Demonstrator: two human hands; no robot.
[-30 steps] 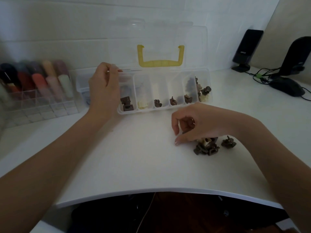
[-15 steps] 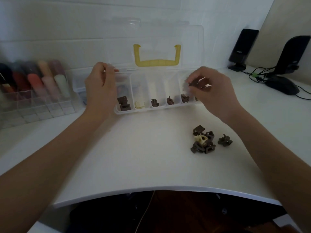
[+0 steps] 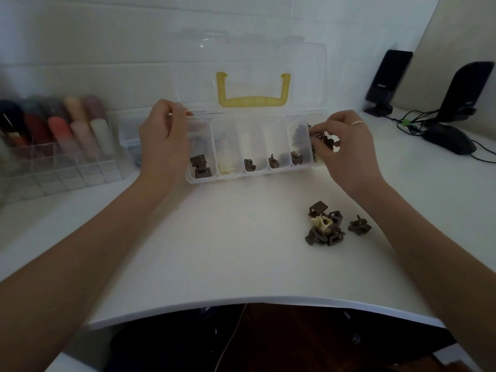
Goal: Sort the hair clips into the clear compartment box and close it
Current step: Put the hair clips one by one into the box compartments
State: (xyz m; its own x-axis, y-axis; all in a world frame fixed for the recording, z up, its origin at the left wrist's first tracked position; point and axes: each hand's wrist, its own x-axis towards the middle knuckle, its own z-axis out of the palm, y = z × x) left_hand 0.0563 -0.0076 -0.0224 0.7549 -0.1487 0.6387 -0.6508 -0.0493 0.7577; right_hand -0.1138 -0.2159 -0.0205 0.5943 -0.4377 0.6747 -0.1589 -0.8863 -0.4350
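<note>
The clear compartment box lies open against the wall, its lid with a yellow handle standing upright. Brown clips and one cream clip sit singly in its compartments. My left hand grips the box's left end at the rim. My right hand pinches a brown hair clip over the rightmost compartment. A small pile of brown clips with one cream clip lies on the white table, and a single brown clip lies just right of it.
A clear organiser with coloured tubes stands at the left. At the back right stand a black speaker, cables and a black mouse. The table's curved front edge is near me.
My right hand left the pile on the table with a brown clip and moved up to the box's right end. My left hand stayed on the box's left end.
</note>
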